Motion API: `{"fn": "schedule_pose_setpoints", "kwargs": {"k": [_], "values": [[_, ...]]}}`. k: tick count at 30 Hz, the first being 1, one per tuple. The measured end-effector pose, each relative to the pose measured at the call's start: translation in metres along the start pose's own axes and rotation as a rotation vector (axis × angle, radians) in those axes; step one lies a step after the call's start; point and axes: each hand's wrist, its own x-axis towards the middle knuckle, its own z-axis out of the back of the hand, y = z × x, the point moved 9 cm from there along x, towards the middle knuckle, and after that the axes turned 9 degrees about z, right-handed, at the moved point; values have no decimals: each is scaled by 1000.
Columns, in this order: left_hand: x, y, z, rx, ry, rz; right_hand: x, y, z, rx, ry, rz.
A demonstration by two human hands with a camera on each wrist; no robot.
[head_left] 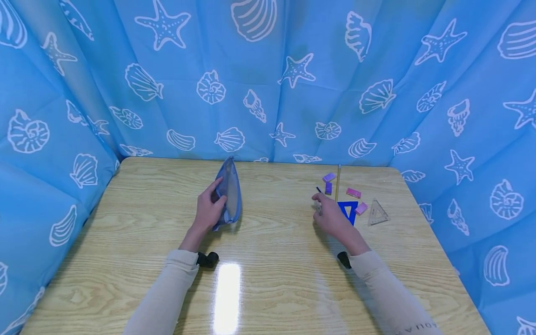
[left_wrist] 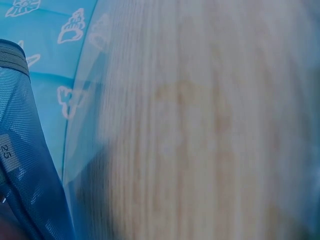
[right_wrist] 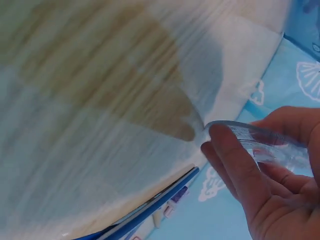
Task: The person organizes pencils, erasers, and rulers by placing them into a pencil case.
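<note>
On the left of the table, my left hand (head_left: 208,209) grips a blue mesh zip pouch (head_left: 231,186), its mouth gaping to the right and its far end pointing up. The left wrist view shows part of the pouch's mesh side (left_wrist: 27,145) with a "25" label. Farther right, my right hand (head_left: 333,221) pinches a clear plastic protractor (right_wrist: 270,142) by its curved, marked edge. Just past those fingers lies a thin dark stick (head_left: 319,189). Right beside this hand is a blue set square (head_left: 353,215), partly covered by it.
Behind the right hand lie a long yellow pencil (head_left: 338,181), purple erasers (head_left: 328,177) and pink erasers (head_left: 353,192). A clear set square (head_left: 372,215) lies farther right. Blue shell-print curtain (head_left: 268,83) surrounds the wooden table (head_left: 276,270) at the back and sides.
</note>
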Motion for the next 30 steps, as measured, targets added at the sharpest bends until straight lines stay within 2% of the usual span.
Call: {"fn": "schedule_pose_setpoints", "kwargs": {"k": [10,14,19,24,30], "values": [[-1,2,1,-11,-8,-3,-6,-7,12,47,-110,11],[-1,0,2,-2,-17,-12,-8,-9,14,58,-100,-6],[-1,0,2,4,-20,-21,-10,-9,18,-5,-92,-15],[0,1,1,-1,-11,-5,-11,-4,25,-60,-119,38],[1,1,3,-9,-12,3,-10,-4,30,6,-135,47]]}}
